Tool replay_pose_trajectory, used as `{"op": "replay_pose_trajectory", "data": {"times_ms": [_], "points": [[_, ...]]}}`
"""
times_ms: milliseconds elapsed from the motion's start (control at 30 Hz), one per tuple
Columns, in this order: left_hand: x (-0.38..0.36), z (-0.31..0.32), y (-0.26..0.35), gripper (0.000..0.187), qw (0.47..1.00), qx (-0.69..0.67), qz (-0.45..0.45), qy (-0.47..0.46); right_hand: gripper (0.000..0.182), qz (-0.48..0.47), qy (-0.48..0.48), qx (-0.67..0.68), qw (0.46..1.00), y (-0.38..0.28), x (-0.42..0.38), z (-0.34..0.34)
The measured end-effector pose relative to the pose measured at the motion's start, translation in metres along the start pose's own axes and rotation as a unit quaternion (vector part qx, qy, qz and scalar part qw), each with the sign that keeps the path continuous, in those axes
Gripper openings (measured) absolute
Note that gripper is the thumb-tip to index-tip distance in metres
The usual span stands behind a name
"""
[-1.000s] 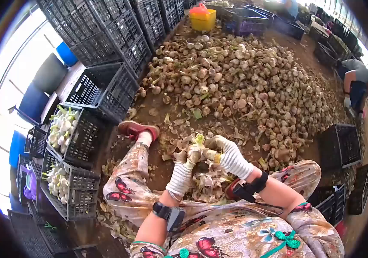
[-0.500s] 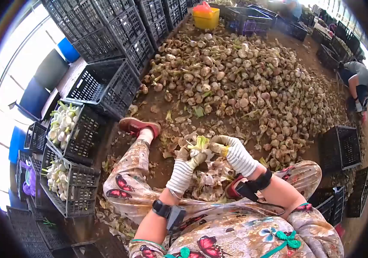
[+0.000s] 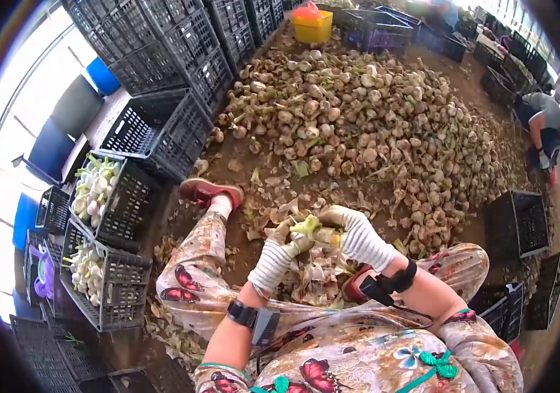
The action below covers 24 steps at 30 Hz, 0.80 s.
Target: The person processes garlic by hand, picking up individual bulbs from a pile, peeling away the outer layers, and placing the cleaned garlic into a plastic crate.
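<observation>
Both hands wear white-striped gloves with dirty fingers and meet above my lap. My left hand [image 3: 281, 252] has its fingers closed round a garlic bulb with a pale green cut stem [image 3: 307, 226]. Right beside it, my right hand [image 3: 348, 232] is closed, its fingers against the stem; a small yellow patch shows at its fingers, and what it grips is hidden. Below the hands, loose papery garlic skins [image 3: 319, 278] lie between my legs. A large heap of untrimmed garlic [image 3: 365, 124] covers the ground in front.
Black crates with peeled white garlic [image 3: 95, 190] stand at the left, beside an empty crate [image 3: 155, 131] and tall crate stacks [image 3: 155, 49]. A yellow tub [image 3: 312, 28] is behind the heap. Another person [image 3: 545, 124] bends at the right, near a black crate [image 3: 519, 224].
My right hand has turned and moved slightly towards my left hand. The pale green stem has tipped and its leafy layers look less spread.
</observation>
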<state>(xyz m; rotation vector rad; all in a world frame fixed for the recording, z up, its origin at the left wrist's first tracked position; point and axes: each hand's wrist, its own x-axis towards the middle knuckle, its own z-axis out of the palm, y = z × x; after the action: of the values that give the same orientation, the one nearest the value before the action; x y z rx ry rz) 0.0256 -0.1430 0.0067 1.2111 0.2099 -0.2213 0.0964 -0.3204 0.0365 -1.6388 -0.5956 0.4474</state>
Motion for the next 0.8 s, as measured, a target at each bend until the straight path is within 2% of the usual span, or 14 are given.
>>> {"op": "replay_pose_trajectory", "data": {"times_ms": [33,67,133,200,300,333,433,467,567,600,700,733,800], "points": [[0.0,0.0,0.001,0.051,1.0,-0.026,-0.008,-0.008,0.028,-0.023,-0.003,-0.066,0.998,0.005,0.001,-0.002],[-0.001,0.001,0.003,0.053,0.998,-0.051,-0.016,-0.015,0.025,-0.006,0.002,-0.001,1.0,0.01,0.001,-0.002],[0.0,0.001,0.004,0.058,0.995,-0.096,-0.007,-0.019,0.022,0.099,0.021,0.151,0.983,0.006,0.001,-0.002],[0.005,0.002,-0.004,0.064,0.991,-0.134,0.022,-0.013,0.02,0.204,0.039,0.299,0.931,0.002,-0.002,-0.001],[0.01,0.0,-0.018,0.076,0.994,-0.048,0.096,-0.027,0.019,0.138,0.1,0.128,0.977,0.004,-0.004,0.018],[0.009,0.001,-0.026,0.081,0.994,-0.033,0.102,-0.008,0.017,-0.003,0.112,-0.009,0.994,0.01,-0.004,0.023],[0.004,0.007,-0.026,0.088,0.993,-0.005,0.114,0.015,0.016,0.017,0.137,0.059,0.989,0.017,-0.002,0.027],[0.007,0.004,-0.028,0.085,0.988,0.05,0.144,0.021,0.014,0.048,0.121,0.125,0.984,0.017,-0.003,0.024],[0.021,-0.01,-0.041,0.08,0.953,0.208,0.213,0.063,0.013,0.064,0.074,0.141,0.985,0.011,-0.003,0.016],[0.019,-0.004,-0.034,0.067,0.967,0.142,0.195,0.085,0.014,0.076,0.054,0.125,0.988,0.018,-0.003,0.013],[0.008,0.009,-0.016,0.055,0.985,-0.041,0.125,0.108,0.016,0.096,0.047,0.145,0.984,0.005,-0.002,0.009],[0.006,0.009,-0.014,0.048,0.986,-0.018,0.12,0.114,0.016,0.051,0.046,0.134,0.989,0.007,-0.002,0.008],[0.001,0.008,-0.008,0.048,0.99,-0.077,0.084,0.085,0.017,0.053,0.054,0.12,0.99,0.007,-0.002,0.003]]}}
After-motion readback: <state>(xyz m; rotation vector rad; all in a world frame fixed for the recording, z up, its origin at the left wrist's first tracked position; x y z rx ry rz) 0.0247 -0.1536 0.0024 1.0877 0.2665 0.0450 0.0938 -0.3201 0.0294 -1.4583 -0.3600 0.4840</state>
